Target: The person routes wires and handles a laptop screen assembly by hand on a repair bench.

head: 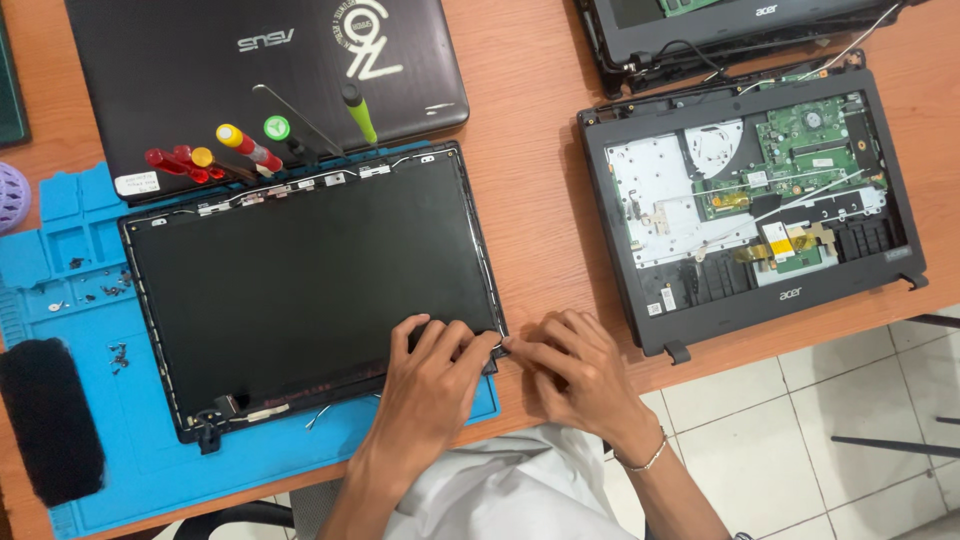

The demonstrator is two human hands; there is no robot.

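A black laptop screen panel (300, 280) lies flat on a blue repair mat (90, 300), with hinges and thin cables along its far edge. My left hand (430, 385) lies on the panel's near right corner, fingers bent over the edge. My right hand (575, 375) is just to the right of that corner, its fingertips pinching the panel's edge where they meet my left thumb. A thin bracelet circles my right wrist.
A closed black laptop (180, 60) at the back left carries several screwdrivers (250, 145). An opened laptop base (750, 200) with a green circuit board lies at the right, another laptop part (720, 30) behind it. Small screws (118, 352) and a black pad (45, 415) are at the left.
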